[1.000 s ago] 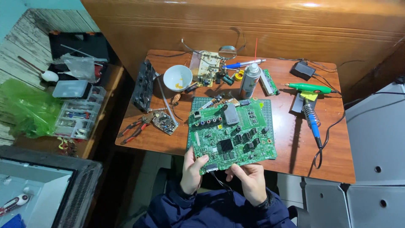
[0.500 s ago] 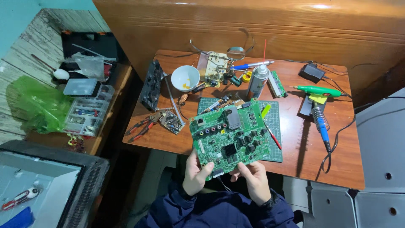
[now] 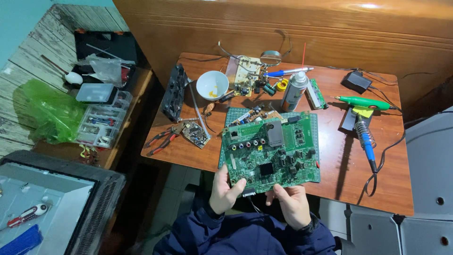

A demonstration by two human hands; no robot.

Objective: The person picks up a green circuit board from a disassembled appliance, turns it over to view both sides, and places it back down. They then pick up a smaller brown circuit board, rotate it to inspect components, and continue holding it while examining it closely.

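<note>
A large green circuit board is held above the near edge of the wooden table, tilted a little. My left hand grips its lower left corner with the thumb on top. My right hand holds the lower edge near the middle, fingers curled under it. A thin dark wire hangs between the hands. Under the board lies a green cutting mat.
On the table: a white bowl, spray can, small boards, red pliers, blue soldering iron, green tool, black adapter. A parts organiser and green bag sit left.
The board has tilted and shifted slightly in my hands, and the camera view has moved a little; both hands keep their hold on its lower edge.
</note>
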